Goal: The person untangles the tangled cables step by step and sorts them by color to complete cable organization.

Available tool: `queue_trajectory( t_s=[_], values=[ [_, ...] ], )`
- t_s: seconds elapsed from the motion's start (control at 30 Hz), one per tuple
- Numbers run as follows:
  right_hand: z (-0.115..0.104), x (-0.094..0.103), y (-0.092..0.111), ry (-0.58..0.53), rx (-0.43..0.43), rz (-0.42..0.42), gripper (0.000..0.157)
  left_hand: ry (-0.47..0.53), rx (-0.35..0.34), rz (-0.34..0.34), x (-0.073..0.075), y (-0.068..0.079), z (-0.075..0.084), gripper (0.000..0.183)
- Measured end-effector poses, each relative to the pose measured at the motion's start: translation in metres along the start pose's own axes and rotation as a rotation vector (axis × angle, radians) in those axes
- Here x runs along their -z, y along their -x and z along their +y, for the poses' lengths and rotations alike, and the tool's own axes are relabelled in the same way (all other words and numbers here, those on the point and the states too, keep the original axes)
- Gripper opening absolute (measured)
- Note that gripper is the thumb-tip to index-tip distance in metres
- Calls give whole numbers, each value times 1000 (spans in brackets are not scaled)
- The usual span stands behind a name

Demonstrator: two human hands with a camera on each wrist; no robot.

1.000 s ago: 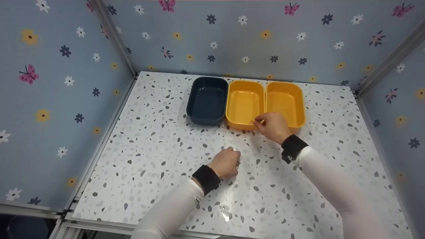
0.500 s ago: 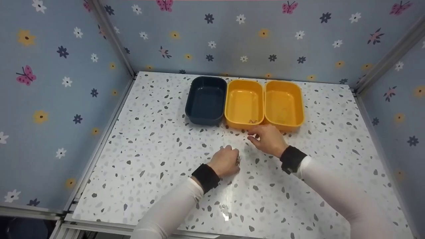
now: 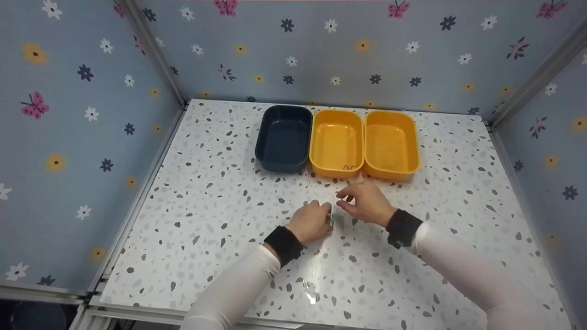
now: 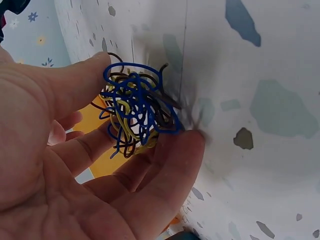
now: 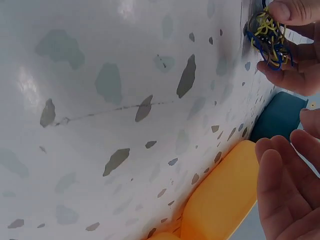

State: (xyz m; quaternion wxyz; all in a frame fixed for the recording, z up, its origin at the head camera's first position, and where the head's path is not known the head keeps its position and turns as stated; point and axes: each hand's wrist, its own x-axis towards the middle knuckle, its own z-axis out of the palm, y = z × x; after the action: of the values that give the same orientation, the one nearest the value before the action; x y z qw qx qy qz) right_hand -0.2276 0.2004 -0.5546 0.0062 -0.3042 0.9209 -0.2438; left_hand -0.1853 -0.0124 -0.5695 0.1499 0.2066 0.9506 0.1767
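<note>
My left hand point(image 3: 312, 222) grips a tangled clump of thin bent wires point(image 4: 135, 105), blue, yellow and dark brown, just over the tabletop. Thumb and fingers surround the clump in the left wrist view. A short distance to its right is my right hand point(image 3: 369, 201), fingers loosely bent and apart, with nothing visible between them; the right wrist view shows those fingers point(image 5: 272, 185) too. Behind the hands stands the middle yellow bin point(image 3: 337, 137), where a few small dark wire pieces point(image 3: 349, 167) lie near the front wall.
A navy bin point(image 3: 283, 137) adjoins the middle bin on the left, and another yellow bin point(image 3: 392, 137) on the right. They stand on a white speckled table point(image 3: 206, 183), with flower-patterned panels point(image 3: 312, 59) around its back and sides.
My right hand has released a small wire piece into the middle yellow bin and come back towards my left hand. The left hand stays nearly in place with its clump.
</note>
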Motion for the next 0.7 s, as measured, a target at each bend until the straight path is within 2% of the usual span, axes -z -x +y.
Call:
queue_trajectory(
  t_s=[0.17,0.37,0.6,0.7],
  values=[
    [-3,-3,4,-17,26,-14,17,4,2,6,0,0,0,31],
    [-6,-10,10,-61,15,-67,12,15,7,10,0,-1,0,30],
    [-11,-21,17,-93,43,-96,9,21,26,42,-3,-1,1,35],
    [-12,-24,19,-104,29,-109,8,8,34,59,-4,0,2,36]
  ],
)
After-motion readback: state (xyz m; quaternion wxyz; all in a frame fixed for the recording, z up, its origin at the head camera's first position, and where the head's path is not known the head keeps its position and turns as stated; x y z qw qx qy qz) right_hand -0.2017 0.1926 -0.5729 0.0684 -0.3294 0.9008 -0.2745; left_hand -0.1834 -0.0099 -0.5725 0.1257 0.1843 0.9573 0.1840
